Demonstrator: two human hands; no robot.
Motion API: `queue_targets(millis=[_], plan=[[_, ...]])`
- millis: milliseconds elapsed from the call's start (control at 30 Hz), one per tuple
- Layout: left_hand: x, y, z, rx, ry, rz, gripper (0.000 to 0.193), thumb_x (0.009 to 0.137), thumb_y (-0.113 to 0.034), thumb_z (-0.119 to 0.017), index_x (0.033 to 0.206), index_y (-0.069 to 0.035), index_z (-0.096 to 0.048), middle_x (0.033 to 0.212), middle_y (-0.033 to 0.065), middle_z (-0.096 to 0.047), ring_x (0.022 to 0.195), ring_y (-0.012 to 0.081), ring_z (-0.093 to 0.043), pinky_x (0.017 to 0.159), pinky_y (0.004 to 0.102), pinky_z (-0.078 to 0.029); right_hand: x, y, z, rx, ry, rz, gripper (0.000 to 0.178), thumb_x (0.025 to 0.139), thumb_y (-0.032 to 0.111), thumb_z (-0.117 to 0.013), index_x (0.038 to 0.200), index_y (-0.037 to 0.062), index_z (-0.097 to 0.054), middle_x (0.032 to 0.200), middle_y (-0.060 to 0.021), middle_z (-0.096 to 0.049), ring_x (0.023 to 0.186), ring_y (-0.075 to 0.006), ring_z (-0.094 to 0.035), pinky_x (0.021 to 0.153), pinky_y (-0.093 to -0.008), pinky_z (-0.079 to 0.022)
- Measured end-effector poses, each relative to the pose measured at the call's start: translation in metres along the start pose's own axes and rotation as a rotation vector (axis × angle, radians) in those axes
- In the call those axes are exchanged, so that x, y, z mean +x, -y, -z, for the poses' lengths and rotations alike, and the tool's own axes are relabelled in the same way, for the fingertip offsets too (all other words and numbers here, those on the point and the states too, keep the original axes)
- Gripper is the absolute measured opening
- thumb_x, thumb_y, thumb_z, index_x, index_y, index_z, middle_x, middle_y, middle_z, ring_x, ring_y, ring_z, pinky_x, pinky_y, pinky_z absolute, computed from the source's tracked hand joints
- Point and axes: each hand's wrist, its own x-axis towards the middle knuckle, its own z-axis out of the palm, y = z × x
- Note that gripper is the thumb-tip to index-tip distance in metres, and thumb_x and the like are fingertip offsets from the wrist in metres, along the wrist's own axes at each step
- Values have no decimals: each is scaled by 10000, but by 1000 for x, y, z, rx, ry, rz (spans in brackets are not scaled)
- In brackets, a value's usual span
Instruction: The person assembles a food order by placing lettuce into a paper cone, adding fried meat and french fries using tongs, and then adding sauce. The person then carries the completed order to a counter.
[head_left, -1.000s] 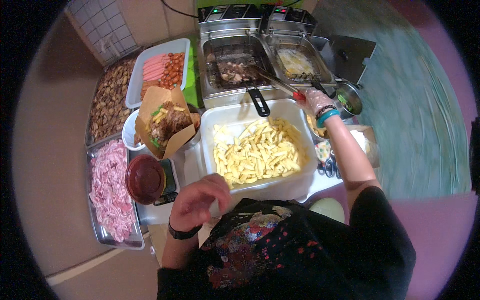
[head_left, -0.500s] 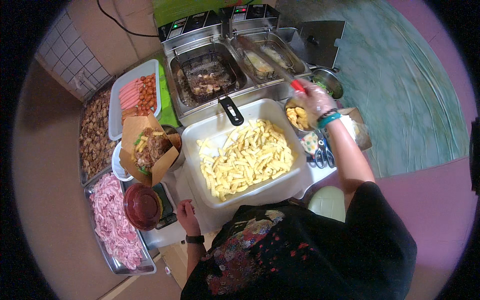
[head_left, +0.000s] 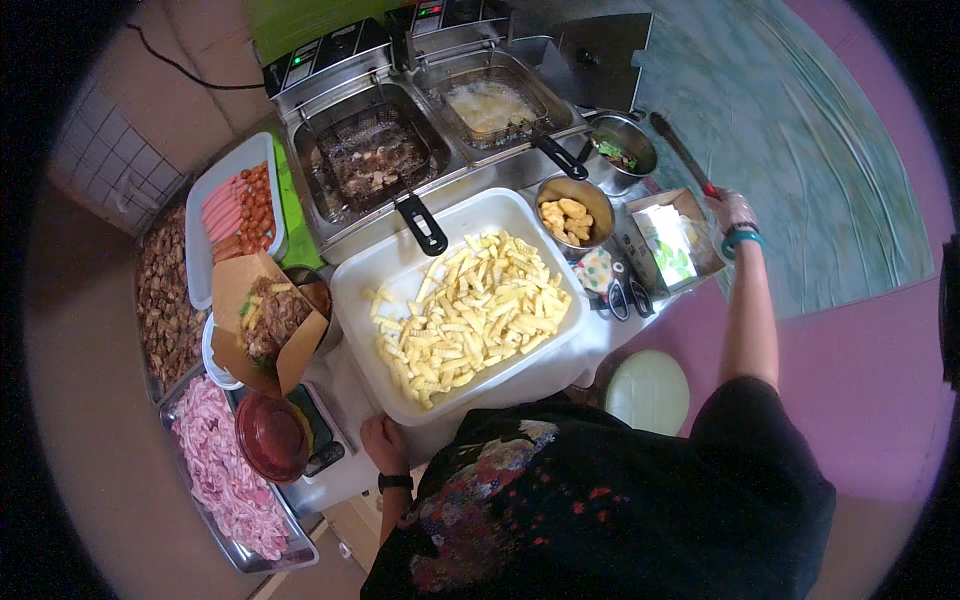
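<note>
My right hand, in a clear plastic glove, grips long tongs by their red part, out to the right of the table. Their dark end points up and left, beside a steel pot with greens. My left hand rests bare with fingers curled at the table's near edge, by the corner of a white tray of crinkle-cut fries; nothing shows in it. Left of the tray stands a kraft paper box filled with meat and fries. A fryer basket handle reaches over the tray.
Behind stands a double fryer, both baskets in bubbling oil. Sausage tray, raw sliced meat tray and a dark red bowl line the left. Nuggets bowl, scissors and a carton lie right.
My right hand has swung right with the tongs, from over the right fryer to beyond the carton. My left hand has settled at the table's edge. The view has shifted slightly.
</note>
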Motion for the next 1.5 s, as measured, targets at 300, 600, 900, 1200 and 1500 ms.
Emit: queue_targets(millis=[300,600,900,1200,1500], plan=[[-6,17,-16,202,36,-26,191,743,-99,-519,903,6,-520,865,192,-491,814,367,-474,705,429,-394,74,15,-14,-268,43,100,331,739,364,-564,979,139,-607,979,-132,-602,888,-306,-578,740,-376,-456],[-7,12,-22,260,56,-12,252,738,-136,-508,919,39,-508,928,227,-494,879,402,-454,783,457,-371,60,18,23,-261,18,290,311,756,308,-559,1019,141,-582,942,-114,-612,876,-309,-576,747,-383,-460],[-4,4,-22,314,71,25,359,718,-164,-537,1019,25,-485,908,220,-482,881,398,-448,765,445,-371,45,5,54,-326,103,162,314,713,258,-623,1011,166,-587,954,-86,-611,883,-287,-570,742,-368,-459],[-15,31,-29,496,45,-151,550,695,-306,-612,1102,30,-455,989,244,-492,940,426,-437,805,479,-367,34,-28,103,-496,173,67,267,714,272,-598,935,124,-624,859,-107,-623,781,-272,-583,694,-361,-457],[-8,26,-36,511,30,-102,553,666,-346,-632,1065,4,-474,946,204,-512,899,412,-449,758,484,-378,92,-36,41,-591,393,164,435,739,427,-572,927,38,-624,880,-152,-612,770,-296,-579,697,-382,-461]])
